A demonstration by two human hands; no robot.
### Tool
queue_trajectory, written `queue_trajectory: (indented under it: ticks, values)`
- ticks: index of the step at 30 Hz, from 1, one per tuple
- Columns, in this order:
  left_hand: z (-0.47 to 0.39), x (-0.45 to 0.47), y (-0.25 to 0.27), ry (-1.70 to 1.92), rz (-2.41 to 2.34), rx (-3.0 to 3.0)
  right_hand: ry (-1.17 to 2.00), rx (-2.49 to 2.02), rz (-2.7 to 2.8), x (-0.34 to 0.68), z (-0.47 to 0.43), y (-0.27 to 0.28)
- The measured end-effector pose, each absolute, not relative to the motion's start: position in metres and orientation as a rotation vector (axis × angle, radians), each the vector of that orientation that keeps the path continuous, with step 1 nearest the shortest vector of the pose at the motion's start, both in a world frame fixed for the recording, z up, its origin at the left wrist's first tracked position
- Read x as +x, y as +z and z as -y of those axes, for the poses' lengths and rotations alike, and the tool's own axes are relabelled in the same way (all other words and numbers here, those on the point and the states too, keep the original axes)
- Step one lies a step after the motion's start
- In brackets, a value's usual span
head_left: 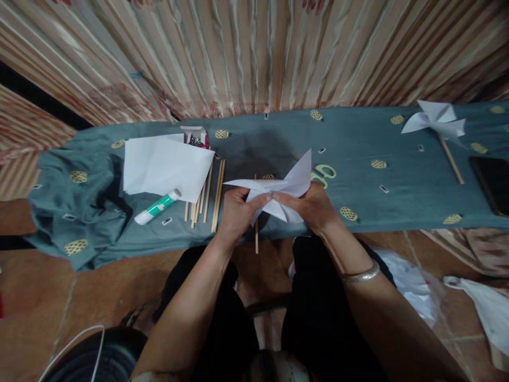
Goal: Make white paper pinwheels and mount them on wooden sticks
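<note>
A white paper pinwheel (278,209) is held between both hands above the front edge of the cloth-covered table. My left hand (239,211) grips its left side, and my right hand (314,206) grips its right side. Both thumbs press close together at the pinwheel's centre; whatever lies under them is hidden. Beneath the paper a thin wooden stick (256,239) lies across the table edge, and I cannot tell whether it is joined to the pinwheel. Green-handled scissors (326,172) rest just beyond my right hand, their blades partly hidden by the paper.
White paper sheets (163,164), a glue stick (158,207), several wooden sticks (218,196) and a small open box (196,139) of metal bits are at left. At right lie a finished pinwheel (435,122) on a stick and a dark phone (492,183). A pleated curtain (254,58) hangs behind the table.
</note>
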State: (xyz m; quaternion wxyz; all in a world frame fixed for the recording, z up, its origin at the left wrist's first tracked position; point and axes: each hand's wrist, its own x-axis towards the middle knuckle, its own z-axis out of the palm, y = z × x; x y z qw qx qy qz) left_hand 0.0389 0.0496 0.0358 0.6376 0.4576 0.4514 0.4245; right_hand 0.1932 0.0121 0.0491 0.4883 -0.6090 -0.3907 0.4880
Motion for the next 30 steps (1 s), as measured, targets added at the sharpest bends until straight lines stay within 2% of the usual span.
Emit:
queue_trajectory:
  ticks: [30]
  values:
    - [-0.0442, 0.0378, 0.0363, 0.914, -1.039, 1.073, 1.121, -1.45, 1.001, 0.1921, -0.0063, 0.0461]
